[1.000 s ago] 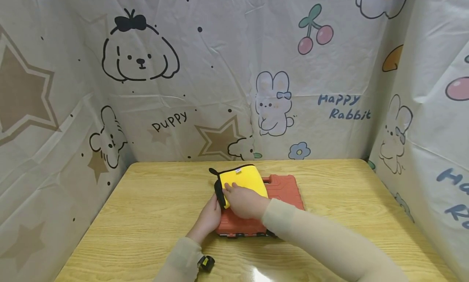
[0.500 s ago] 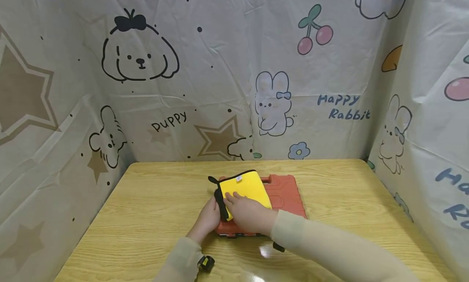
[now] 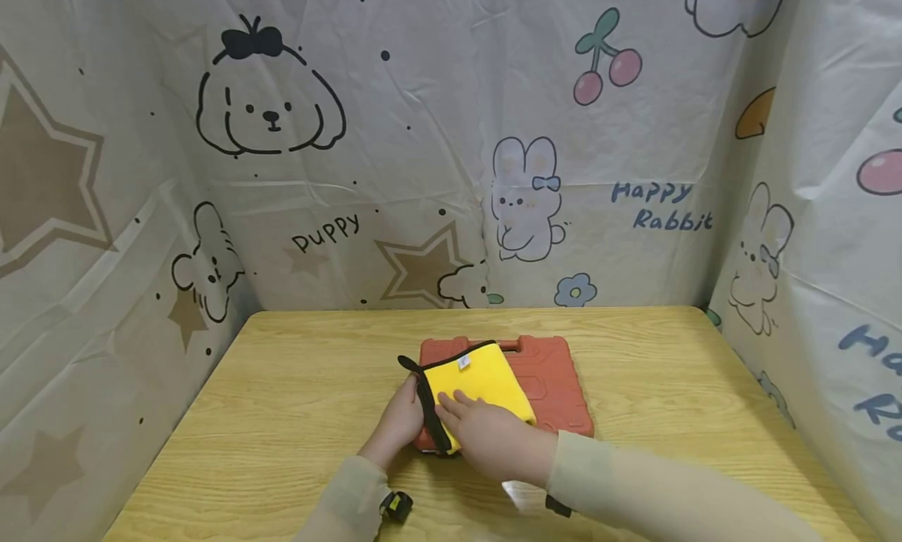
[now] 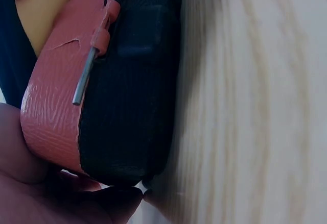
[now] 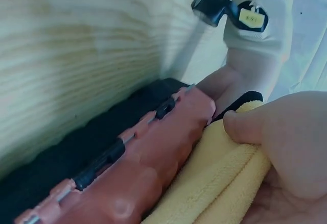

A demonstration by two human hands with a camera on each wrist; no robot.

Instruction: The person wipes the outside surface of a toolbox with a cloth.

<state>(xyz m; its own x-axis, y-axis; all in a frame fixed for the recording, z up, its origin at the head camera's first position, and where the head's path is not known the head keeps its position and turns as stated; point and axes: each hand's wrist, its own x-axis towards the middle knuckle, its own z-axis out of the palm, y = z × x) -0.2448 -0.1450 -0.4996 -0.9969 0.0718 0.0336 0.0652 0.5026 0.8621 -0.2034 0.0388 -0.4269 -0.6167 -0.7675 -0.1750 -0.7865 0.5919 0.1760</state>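
Note:
A red hard case (image 3: pixel 560 389), shaped like a tool case, lies on the wooden table. My left hand (image 3: pixel 402 415) grips its left side; in the left wrist view the fingers lie round a corner of the red lid (image 4: pixel 53 112) and black base (image 4: pixel 127 106). A yellow cloth (image 3: pixel 493 377) with black edging and a small white tag lies folded over the case's left and middle part. My right hand (image 3: pixel 496 440) presses on the cloth with fairly straight fingers. In the right wrist view the thumb lies on the folded fleecy cloth (image 5: pixel 204 168); the other fingertips are hidden.
The case's hinge side (image 5: pixel 117 152), with a metal pin, faces me. A wrist camera (image 3: pixel 397 506) is strapped at the left sleeve. Printed cartoon sheets (image 3: pixel 423 135) enclose the wooden table (image 3: pixel 303 370) at the back and sides.
My right hand and the yellow cloth have moved toward me and slightly right across the case, uncovering its far left edge. My left hand has stayed at the case's left side.

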